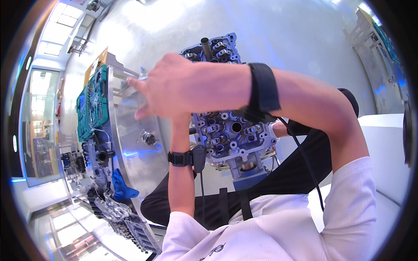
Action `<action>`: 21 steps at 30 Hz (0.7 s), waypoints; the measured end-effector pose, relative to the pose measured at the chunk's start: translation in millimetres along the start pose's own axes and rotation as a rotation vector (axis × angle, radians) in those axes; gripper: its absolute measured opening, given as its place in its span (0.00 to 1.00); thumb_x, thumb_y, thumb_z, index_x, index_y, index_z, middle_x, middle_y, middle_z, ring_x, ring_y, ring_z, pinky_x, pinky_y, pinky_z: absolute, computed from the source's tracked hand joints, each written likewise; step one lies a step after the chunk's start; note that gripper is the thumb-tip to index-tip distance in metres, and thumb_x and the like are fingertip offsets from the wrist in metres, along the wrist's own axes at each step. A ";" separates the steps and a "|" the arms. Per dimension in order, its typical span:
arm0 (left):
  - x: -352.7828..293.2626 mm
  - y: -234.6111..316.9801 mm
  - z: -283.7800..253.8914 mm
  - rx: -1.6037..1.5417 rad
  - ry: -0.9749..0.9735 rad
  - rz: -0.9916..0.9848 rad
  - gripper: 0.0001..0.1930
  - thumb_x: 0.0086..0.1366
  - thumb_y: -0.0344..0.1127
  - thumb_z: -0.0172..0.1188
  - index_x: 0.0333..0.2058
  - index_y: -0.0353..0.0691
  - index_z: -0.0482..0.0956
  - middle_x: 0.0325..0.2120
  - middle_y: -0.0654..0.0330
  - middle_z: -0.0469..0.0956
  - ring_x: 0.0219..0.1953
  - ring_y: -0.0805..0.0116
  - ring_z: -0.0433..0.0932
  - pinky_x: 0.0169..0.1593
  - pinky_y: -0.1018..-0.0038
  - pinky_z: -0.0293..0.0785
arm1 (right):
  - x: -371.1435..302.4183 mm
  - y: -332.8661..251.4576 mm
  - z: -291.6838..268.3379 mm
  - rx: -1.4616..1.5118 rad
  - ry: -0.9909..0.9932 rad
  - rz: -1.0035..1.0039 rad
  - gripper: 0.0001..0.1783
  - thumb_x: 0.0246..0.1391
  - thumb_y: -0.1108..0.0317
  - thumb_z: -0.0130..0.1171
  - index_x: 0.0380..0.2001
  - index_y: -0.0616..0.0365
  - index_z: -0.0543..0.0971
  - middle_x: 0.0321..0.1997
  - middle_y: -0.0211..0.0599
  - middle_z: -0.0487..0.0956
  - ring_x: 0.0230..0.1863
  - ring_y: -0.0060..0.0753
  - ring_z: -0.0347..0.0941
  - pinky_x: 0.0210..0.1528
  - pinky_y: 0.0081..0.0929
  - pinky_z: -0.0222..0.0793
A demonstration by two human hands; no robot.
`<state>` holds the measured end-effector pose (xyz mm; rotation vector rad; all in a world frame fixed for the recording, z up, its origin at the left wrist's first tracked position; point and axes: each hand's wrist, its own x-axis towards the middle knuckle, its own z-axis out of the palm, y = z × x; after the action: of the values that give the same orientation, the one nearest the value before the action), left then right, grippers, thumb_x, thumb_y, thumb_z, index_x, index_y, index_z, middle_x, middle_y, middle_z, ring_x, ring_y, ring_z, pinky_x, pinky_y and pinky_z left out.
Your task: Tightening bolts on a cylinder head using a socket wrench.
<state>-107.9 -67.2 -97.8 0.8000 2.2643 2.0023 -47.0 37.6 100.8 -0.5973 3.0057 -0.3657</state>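
Note:
My right arm reaches across to the left, and my right hand [174,85] is stretched out in front of the metal workbench [130,126]. Its index finger and thumb are spread apart, somewhat blurred, and I see nothing held between them. My left forearm [182,187] rises from the lower edge, but my left hand is hidden behind the right one. Beneath my arms stands an engine cylinder head [235,141] with rocker arms, valve gear and round bores. A dark upright tube [205,48] sticks up at its far end. The middle of the cylinder head is covered by my right forearm.
A green socket-set case [93,104] lies at the bench's far left. A small metal part [148,138] rests on the bench top. Nearer are a blue cloth or glove [123,185] and metal engine parts [117,213]. Cables hang from both wrist straps. Another bench [379,65] stands far right.

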 end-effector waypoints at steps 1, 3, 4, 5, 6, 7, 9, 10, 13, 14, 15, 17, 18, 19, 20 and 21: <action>0.6 2.9 2.0 0.012 -0.003 0.018 0.22 0.64 0.32 0.54 0.56 0.34 0.66 0.44 0.50 0.76 0.50 0.58 0.74 0.53 0.64 0.68 | 7.0 5.0 0.3 -0.133 -0.020 0.065 0.43 0.58 0.35 0.42 0.65 0.58 0.57 0.33 0.39 0.82 0.37 0.36 0.79 0.37 0.29 0.72; 3.0 7.3 9.5 0.064 -0.025 0.069 0.22 0.64 0.32 0.54 0.56 0.34 0.67 0.43 0.50 0.76 0.50 0.58 0.74 0.52 0.64 0.68 | 13.7 16.9 3.9 -0.268 -0.044 0.130 0.43 0.59 0.35 0.41 0.65 0.58 0.57 0.33 0.39 0.82 0.37 0.36 0.79 0.37 0.29 0.72; 2.0 12.8 12.1 0.093 -0.029 0.090 0.22 0.64 0.32 0.54 0.56 0.34 0.67 0.43 0.50 0.77 0.50 0.58 0.75 0.52 0.64 0.68 | 10.6 21.3 2.4 -0.252 -0.084 0.207 0.43 0.59 0.36 0.41 0.65 0.58 0.58 0.33 0.39 0.82 0.37 0.37 0.79 0.38 0.29 0.72; 1.1 17.2 12.3 0.142 -0.029 0.126 0.22 0.64 0.32 0.54 0.56 0.34 0.67 0.43 0.50 0.77 0.49 0.58 0.75 0.52 0.64 0.68 | 5.9 22.6 -1.5 -0.234 -0.118 0.282 0.42 0.59 0.36 0.42 0.65 0.58 0.58 0.33 0.39 0.82 0.38 0.37 0.79 0.38 0.29 0.72; 0.8 21.0 12.5 0.125 -0.042 0.113 0.22 0.64 0.32 0.54 0.56 0.34 0.67 0.43 0.50 0.77 0.50 0.58 0.75 0.52 0.64 0.68 | -2.3 21.4 -3.9 -0.235 -0.120 0.268 0.42 0.59 0.36 0.42 0.65 0.58 0.58 0.33 0.39 0.82 0.38 0.37 0.79 0.38 0.29 0.72; 0.1 22.9 17.1 0.102 -0.060 0.103 0.22 0.64 0.32 0.54 0.56 0.34 0.66 0.43 0.50 0.76 0.50 0.58 0.74 0.52 0.64 0.68 | -16.4 20.1 -6.7 -0.199 -0.159 0.243 0.43 0.59 0.36 0.41 0.65 0.58 0.58 0.34 0.40 0.82 0.39 0.38 0.79 0.39 0.30 0.72; -0.8 19.0 19.2 0.053 -0.056 0.083 0.22 0.64 0.32 0.54 0.56 0.34 0.66 0.43 0.49 0.76 0.50 0.58 0.74 0.52 0.63 0.68 | -27.4 8.7 -10.7 -0.161 -0.197 0.211 0.43 0.59 0.35 0.40 0.65 0.58 0.58 0.35 0.40 0.82 0.40 0.38 0.79 0.41 0.31 0.72; -2.1 16.2 16.9 0.039 -0.050 0.065 0.22 0.64 0.32 0.54 0.56 0.34 0.66 0.44 0.49 0.76 0.50 0.58 0.74 0.52 0.63 0.68 | -30.3 2.1 -12.0 -0.042 -0.190 0.150 0.43 0.60 0.35 0.39 0.66 0.57 0.57 0.35 0.41 0.82 0.41 0.38 0.79 0.42 0.32 0.72; -0.7 8.2 12.8 0.006 -0.051 0.029 0.22 0.64 0.32 0.54 0.56 0.33 0.66 0.44 0.49 0.76 0.50 0.58 0.74 0.52 0.63 0.68 | -21.9 -2.5 -8.5 0.048 -0.163 0.077 0.42 0.60 0.34 0.37 0.66 0.55 0.57 0.37 0.42 0.82 0.42 0.39 0.79 0.43 0.34 0.72; 0.1 5.3 14.2 0.002 -0.064 0.033 0.22 0.64 0.32 0.54 0.56 0.33 0.66 0.44 0.49 0.76 0.50 0.58 0.74 0.52 0.63 0.68 | -18.1 -0.8 -5.0 0.016 -0.147 0.065 0.42 0.60 0.34 0.36 0.67 0.54 0.56 0.37 0.43 0.82 0.42 0.39 0.79 0.43 0.34 0.72; -0.6 4.6 12.8 0.017 -0.083 0.053 0.23 0.64 0.32 0.54 0.56 0.33 0.66 0.45 0.49 0.76 0.50 0.58 0.74 0.52 0.63 0.68 | -13.5 4.3 2.8 0.015 -0.145 0.069 0.42 0.60 0.34 0.36 0.67 0.54 0.56 0.37 0.43 0.82 0.42 0.39 0.79 0.43 0.34 0.72; 3.7 1.9 7.1 0.077 -0.149 0.097 0.23 0.64 0.32 0.54 0.56 0.33 0.66 0.45 0.48 0.75 0.51 0.58 0.73 0.52 0.63 0.68 | -3.8 13.3 12.0 -0.095 0.013 0.112 0.41 0.60 0.35 0.37 0.66 0.52 0.57 0.37 0.42 0.82 0.42 0.40 0.79 0.43 0.34 0.72; 8.1 1.1 0.0 0.131 -0.216 0.123 0.23 0.64 0.32 0.54 0.56 0.33 0.66 0.45 0.48 0.75 0.51 0.58 0.73 0.52 0.63 0.67 | -0.6 17.0 10.6 -0.096 0.014 0.102 0.41 0.60 0.35 0.37 0.66 0.52 0.57 0.37 0.42 0.82 0.42 0.40 0.79 0.43 0.34 0.72; 10.9 4.3 -2.9 0.180 -0.297 0.139 0.23 0.64 0.32 0.54 0.56 0.33 0.66 0.45 0.48 0.75 0.51 0.58 0.73 0.52 0.63 0.67 | -1.8 20.4 4.4 -0.198 -0.062 0.177 0.41 0.60 0.35 0.37 0.67 0.52 0.57 0.37 0.42 0.82 0.41 0.40 0.79 0.43 0.34 0.72; 10.8 7.6 -6.0 0.227 -0.378 0.155 0.23 0.64 0.32 0.54 0.56 0.33 0.65 0.46 0.48 0.75 0.51 0.58 0.73 0.52 0.63 0.67 | -4.0 21.8 -0.2 -0.300 -0.137 0.251 0.41 0.60 0.35 0.38 0.67 0.52 0.56 0.36 0.42 0.82 0.41 0.41 0.79 0.43 0.34 0.72; 4.8 9.8 -2.3 0.227 -0.369 0.149 0.23 0.64 0.32 0.54 0.56 0.33 0.65 0.46 0.48 0.75 0.51 0.58 0.73 0.52 0.63 0.67 | -8.1 21.5 -1.2 -0.302 -0.143 0.242 0.41 0.60 0.35 0.38 0.67 0.52 0.56 0.36 0.42 0.82 0.41 0.41 0.79 0.43 0.34 0.72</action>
<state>-109.3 -67.0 -86.7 1.2703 2.2864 1.4985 -47.6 60.2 96.8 -0.2544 2.9648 0.1406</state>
